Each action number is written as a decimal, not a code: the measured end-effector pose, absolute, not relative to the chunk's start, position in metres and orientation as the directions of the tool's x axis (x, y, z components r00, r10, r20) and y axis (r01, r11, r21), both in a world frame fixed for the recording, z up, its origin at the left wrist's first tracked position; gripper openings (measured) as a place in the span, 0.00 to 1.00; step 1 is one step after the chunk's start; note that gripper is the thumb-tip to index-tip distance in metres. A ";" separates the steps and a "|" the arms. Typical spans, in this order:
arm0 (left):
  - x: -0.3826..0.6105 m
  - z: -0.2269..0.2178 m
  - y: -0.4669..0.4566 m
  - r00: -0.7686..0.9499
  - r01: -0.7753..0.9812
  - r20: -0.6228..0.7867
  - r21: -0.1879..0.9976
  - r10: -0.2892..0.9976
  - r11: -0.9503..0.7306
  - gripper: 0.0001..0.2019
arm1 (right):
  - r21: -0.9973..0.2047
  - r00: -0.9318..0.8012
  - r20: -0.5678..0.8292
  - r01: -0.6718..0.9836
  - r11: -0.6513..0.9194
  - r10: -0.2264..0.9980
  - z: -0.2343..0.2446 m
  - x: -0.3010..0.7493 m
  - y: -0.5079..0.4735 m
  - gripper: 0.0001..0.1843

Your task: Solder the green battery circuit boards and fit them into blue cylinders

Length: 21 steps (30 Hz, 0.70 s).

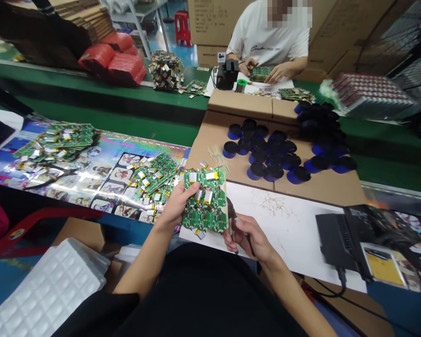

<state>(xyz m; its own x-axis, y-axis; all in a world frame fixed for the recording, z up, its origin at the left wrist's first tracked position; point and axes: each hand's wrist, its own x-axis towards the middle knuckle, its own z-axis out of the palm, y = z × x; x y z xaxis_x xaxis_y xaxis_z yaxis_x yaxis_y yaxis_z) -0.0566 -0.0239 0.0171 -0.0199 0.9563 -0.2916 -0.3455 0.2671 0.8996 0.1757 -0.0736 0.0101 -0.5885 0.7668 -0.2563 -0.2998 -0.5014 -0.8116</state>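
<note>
My left hand grips a green panel of round circuit boards with small silver batteries wired to them, holding it upright over the bench edge. My right hand is closed round a dark pen-like tool, probably a soldering iron, whose tip sits at the panel's right edge. A heap of similar boards with batteries lies just left of my left hand.
Another board pile lies far left. Several blue-and-black round caps stand on cardboard ahead. A black soldering station sits right on white paper. A person in a white shirt handles boards opposite. White foam tray at lower left.
</note>
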 end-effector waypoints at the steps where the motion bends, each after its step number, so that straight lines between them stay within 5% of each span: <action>1: -0.055 0.017 -0.024 -0.017 -0.360 -0.299 0.892 0.954 0.274 0.28 | -0.817 -0.587 -0.244 -0.304 -0.490 0.772 0.010 0.176 -0.074 0.21; 5: -0.057 0.018 -0.023 -0.069 -0.311 -0.211 0.933 0.975 0.179 0.23 | -0.967 -0.489 -0.213 -0.016 -0.253 0.846 0.013 0.186 -0.074 0.20; 11: -0.068 0.015 -0.021 -0.112 -0.236 -0.148 0.964 0.983 0.119 0.22 | -0.942 -0.436 -0.267 0.305 -0.138 0.859 0.016 0.203 -0.085 0.23; 16: -0.061 0.014 -0.022 -0.085 -0.279 -0.201 0.945 0.976 0.171 0.24 | -0.935 -0.510 -0.329 0.057 -0.350 0.795 0.007 0.197 -0.094 0.24; 19: -0.054 0.016 -0.022 -0.068 -0.371 -0.282 0.897 0.957 0.238 0.27 | -0.787 -0.686 -0.286 -0.230 -0.573 0.669 -0.001 0.191 -0.096 0.27; 21: -0.055 0.018 -0.021 -0.112 -0.416 -0.311 0.877 0.944 0.240 0.28 | -0.745 -0.727 -0.257 -0.270 -0.610 0.636 -0.003 0.191 -0.092 0.28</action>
